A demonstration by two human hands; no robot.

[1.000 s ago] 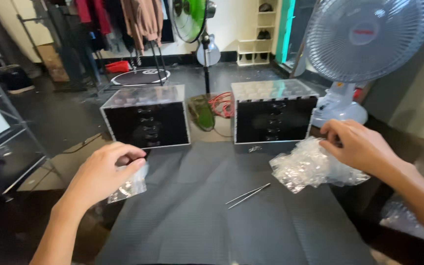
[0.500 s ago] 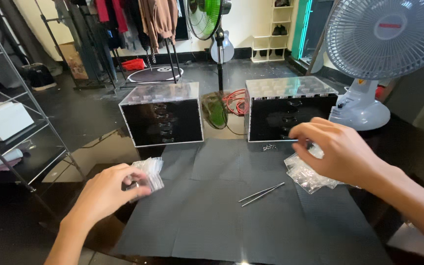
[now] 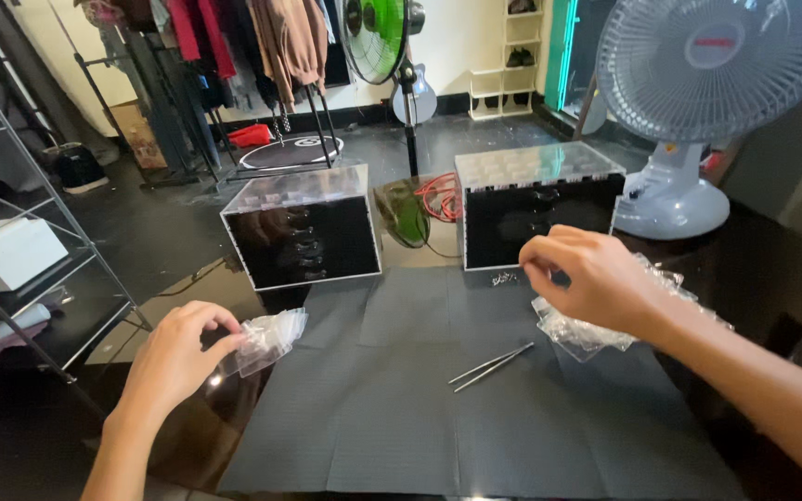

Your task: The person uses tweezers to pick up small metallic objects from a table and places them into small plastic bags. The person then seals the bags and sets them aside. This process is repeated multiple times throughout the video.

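Observation:
My left hand (image 3: 174,357) pinches a small stack of clear plastic bags (image 3: 266,338) at the left edge of the dark grey mat (image 3: 420,408). My right hand (image 3: 587,278) hovers with curled fingers over a larger pile of clear plastic bags (image 3: 596,327) on the right side of the mat; whether it grips one is hidden. Metal tweezers (image 3: 492,365) lie on the mat between my hands. Behind the mat stand two black drawer boxes with clear tops, the left box (image 3: 301,227) and the right box (image 3: 538,204). A few tiny metal parts (image 3: 505,277) lie in front of the right box.
A grey table fan (image 3: 693,102) stands at the back right on the glossy black table (image 3: 772,269). A green standing fan (image 3: 382,37), a clothes rack (image 3: 234,46) and a metal shelf frame (image 3: 20,232) are on the floor beyond and to the left.
My right hand has drifted slightly left over the pile of bags. My left hand has shifted the small stack of bags a little and tilted it.

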